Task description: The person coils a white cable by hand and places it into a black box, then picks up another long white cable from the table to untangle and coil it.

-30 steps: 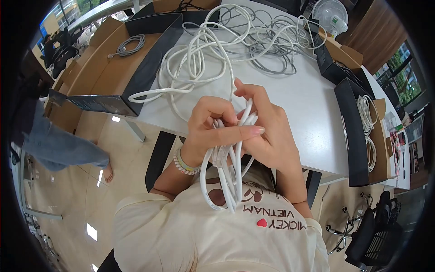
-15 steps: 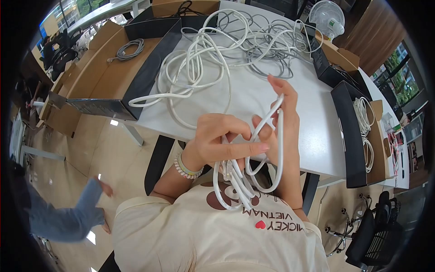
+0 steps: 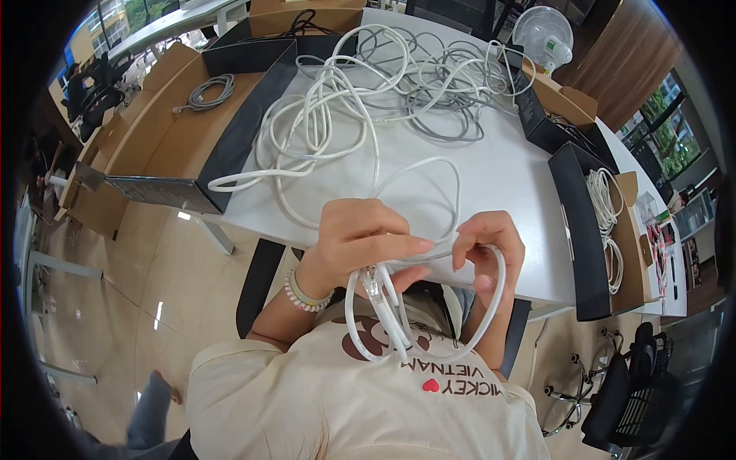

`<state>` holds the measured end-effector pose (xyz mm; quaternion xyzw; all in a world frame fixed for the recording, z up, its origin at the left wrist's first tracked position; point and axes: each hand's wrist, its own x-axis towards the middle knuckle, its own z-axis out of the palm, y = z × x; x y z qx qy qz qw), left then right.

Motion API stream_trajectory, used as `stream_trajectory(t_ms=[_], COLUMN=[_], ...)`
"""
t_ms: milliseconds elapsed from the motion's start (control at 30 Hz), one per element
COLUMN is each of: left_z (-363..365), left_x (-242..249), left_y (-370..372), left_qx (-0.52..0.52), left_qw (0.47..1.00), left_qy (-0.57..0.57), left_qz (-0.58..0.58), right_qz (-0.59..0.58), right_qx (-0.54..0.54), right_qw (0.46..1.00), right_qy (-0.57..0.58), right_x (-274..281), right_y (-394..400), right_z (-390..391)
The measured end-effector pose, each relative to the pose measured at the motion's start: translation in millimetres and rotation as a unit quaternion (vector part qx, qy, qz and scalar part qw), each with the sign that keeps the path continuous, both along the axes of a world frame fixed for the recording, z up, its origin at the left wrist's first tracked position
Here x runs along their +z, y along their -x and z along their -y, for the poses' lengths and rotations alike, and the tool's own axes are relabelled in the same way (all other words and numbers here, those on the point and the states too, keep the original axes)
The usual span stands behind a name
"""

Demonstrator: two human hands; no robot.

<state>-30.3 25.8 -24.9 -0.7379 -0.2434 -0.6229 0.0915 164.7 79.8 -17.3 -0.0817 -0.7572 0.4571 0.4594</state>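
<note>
My left hand (image 3: 354, 239), with bracelets at the wrist, is closed around a small coil of white network cable (image 3: 389, 318). A clear plug (image 3: 373, 285) pokes out below its fingers. Across from it, my right hand (image 3: 497, 241) has curled fingers around a loop of the same cable, which hangs in front of my shirt. From between the hands a thin length of this cable runs up onto the white table (image 3: 514, 180). Ahead lies a loose tangle of white cable (image 3: 326, 126), merging at the back with grey cable (image 3: 445, 130).
An open black box (image 3: 165, 146) at the left contains a coiled grey cable (image 3: 208, 93). Another box (image 3: 584, 238) at the right holds white cables (image 3: 607, 215). Black cables lie in boxes farther back, near a fan (image 3: 543, 37). A person's leg (image 3: 149, 414) shows at lower left.
My right hand has turned from upright, stretched fingers to a curled grip, and the cable loop has widened. A length of cable now arches over the table. The person at left has moved downward.
</note>
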Motion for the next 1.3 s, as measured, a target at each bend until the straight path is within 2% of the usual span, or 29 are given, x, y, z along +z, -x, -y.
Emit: stream_trajectory(t_ms=[133,200,300,400,500,733,800,833,867,933,1000,1067,1100,1200,1267,1300], left_z=[1,0,0,2,1,1,-3,-1,0,0,-1,-4,-4,-5,-4,-7], left_x=[0,-3,-6,-5,-7,-14,-18,-14,-13,-11,-11,-16,-15,-13,-10,-7], left_y=[0,3,7,2,3,11,6,6,8,14,19,24,24,22,21,17], left_qx=[0.008,0.000,0.006,0.012,-0.006,-0.067,-0.044,-0.079,-0.078,-0.182,-0.192,-0.230,-0.229,-0.216,-0.144,-0.145], left_qw=[0.999,0.999,0.995,0.998,0.998,0.993,0.955,0.929,0.929,0.879,0.881,0.839,0.839,0.831,0.855,0.855], left_qy=[-0.003,-0.006,-0.028,-0.046,-0.058,-0.056,-0.084,-0.067,-0.068,-0.015,-0.003,-0.004,-0.005,0.011,0.023,0.023], left_qz=[-0.034,-0.041,-0.090,-0.038,0.018,0.083,0.282,0.356,0.356,0.441,0.433,0.493,0.493,0.512,0.498,0.498], right_qz=[0.033,0.088,0.114,0.155,0.176,0.138,0.188,0.182,0.182,0.102,0.111,0.119,0.113,0.094,0.081,0.108], right_qx=[-0.024,-0.012,-0.022,0.013,-0.019,-0.042,-0.089,-0.109,-0.109,-0.120,-0.144,-0.167,-0.169,-0.163,-0.157,-0.145], right_qw=[0.999,0.988,0.981,0.973,0.963,0.973,0.970,0.971,0.971,0.978,0.971,0.963,0.965,0.968,0.970,0.973], right_qy=[-0.004,-0.122,-0.156,-0.168,-0.201,-0.181,-0.129,-0.111,-0.111,-0.137,-0.155,-0.173,-0.169,-0.166,-0.168,-0.143], right_x=[4,14,7,16,11,4,5,3,-1,-10,-12,-15,-17,-20,-20,-20], right_y=[17,30,51,56,60,63,57,54,52,46,39,31,27,19,13,8], right_z=[2,3,4,4,1,11,18,21,20,17,17,15,15,13,15,18])
